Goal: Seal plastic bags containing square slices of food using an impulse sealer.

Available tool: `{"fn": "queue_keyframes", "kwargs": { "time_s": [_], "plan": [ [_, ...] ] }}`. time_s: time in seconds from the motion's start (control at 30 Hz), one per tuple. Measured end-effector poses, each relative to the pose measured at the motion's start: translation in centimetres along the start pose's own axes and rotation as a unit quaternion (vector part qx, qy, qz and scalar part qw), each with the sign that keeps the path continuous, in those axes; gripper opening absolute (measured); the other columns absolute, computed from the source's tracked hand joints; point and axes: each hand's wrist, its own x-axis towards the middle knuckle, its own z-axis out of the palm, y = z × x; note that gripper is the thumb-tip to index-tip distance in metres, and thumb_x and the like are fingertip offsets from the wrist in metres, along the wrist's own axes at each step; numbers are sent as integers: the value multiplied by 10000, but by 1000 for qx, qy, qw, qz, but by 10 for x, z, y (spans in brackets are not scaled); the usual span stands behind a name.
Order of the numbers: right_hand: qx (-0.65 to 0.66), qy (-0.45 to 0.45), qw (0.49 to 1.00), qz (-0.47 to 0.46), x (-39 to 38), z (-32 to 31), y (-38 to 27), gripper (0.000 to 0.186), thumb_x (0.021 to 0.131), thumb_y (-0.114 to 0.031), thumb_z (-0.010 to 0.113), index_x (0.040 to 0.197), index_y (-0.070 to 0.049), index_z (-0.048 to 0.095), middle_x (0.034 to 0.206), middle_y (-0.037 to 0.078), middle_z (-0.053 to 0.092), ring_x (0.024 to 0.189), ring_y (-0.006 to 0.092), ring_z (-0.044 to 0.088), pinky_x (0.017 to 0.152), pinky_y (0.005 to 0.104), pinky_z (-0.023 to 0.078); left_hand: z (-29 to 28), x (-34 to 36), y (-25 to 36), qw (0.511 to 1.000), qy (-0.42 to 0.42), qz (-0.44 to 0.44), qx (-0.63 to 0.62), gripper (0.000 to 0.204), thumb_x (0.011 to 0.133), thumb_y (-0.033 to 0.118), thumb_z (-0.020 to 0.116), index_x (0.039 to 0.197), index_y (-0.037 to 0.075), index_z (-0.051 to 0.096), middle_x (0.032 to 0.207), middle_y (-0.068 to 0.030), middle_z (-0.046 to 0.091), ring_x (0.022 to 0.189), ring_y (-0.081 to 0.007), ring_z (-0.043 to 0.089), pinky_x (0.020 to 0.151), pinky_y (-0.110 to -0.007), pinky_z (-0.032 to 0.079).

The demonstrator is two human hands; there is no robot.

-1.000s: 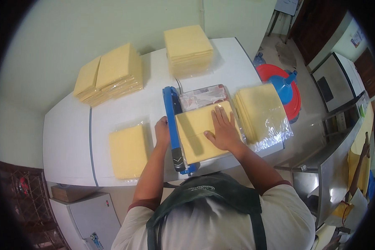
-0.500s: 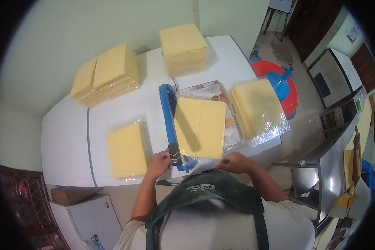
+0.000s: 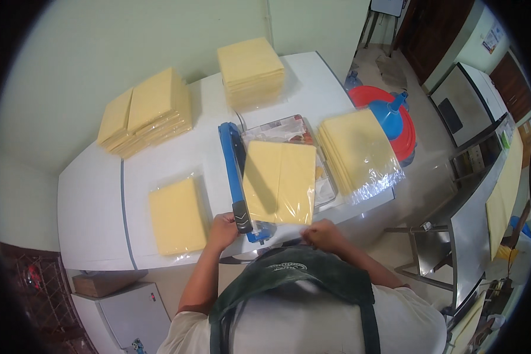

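A blue hand sealer (image 3: 232, 171) with a black handle end lies lengthwise on the table, its lever down. Right against it is a clear plastic bag of yellow sheets (image 3: 283, 183). Beside the black handle, my left hand (image 3: 223, 231) is closed, its fingertips partly hidden behind the handle; what they pinch cannot be seen. At the bag's near right corner, my right hand (image 3: 324, 236) is closed in a pinch on the plastic edge. Under the bag lies a flat tray-like piece (image 3: 327, 186) covered with printed paper.
Bagged yellow stacks stand around: one at left (image 3: 178, 215), one at right (image 3: 360, 150), one at the back (image 3: 251, 65), more at the far left (image 3: 153, 106). The white table (image 3: 94, 206) meets the wall behind. Beyond its right edge are a red tub (image 3: 408, 147) and a blue funnel (image 3: 387, 118).
The whole view has shifted slightly. My right hand has drawn a little closer to the bag's near corner. My left hand stays beside the sealer's handle.
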Motion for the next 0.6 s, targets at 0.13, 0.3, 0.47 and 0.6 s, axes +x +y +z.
{"fn": "queue_keyframes", "kwargs": {
  "time_s": [0.13,0.3,0.47,0.6],
  "plan": [
    [-261,-59,963,-32,4,-9,-66,379,902,-391,649,962,-24,727,844,188,702,827,391,676,781,452,532,-16,47,-43,977,118,141,112,187,903,181,647,886,5,707,681,-97,654,633,-129,605,608,-331,486],
    [-420,270,832,-242,109,-45,-75,752,943,-575,488,1508,-90,379,1564,194,332,1464,355,275,1169,548,206,-25,124,7,972,175,159,12,229,955,196,627,898,-15,698,716,-66,678,643,-100,607,589,-292,488],
    [-487,222,832,-144,141,-58,-67,890,954,-625,393,1557,3,208,1646,169,141,1532,318,62,1196,584,15,-31,159,20,970,185,151,-44,191,941,152,653,886,-22,708,706,-44,678,606,-84,593,543,-267,472],
    [-477,240,836,-125,135,-48,-64,923,955,-634,378,1553,40,179,1645,186,137,1534,316,58,1196,589,2,-27,163,18,957,233,174,-6,154,913,119,673,893,-27,715,710,-47,685,600,-81,588,536,-265,467]
  ]
}}
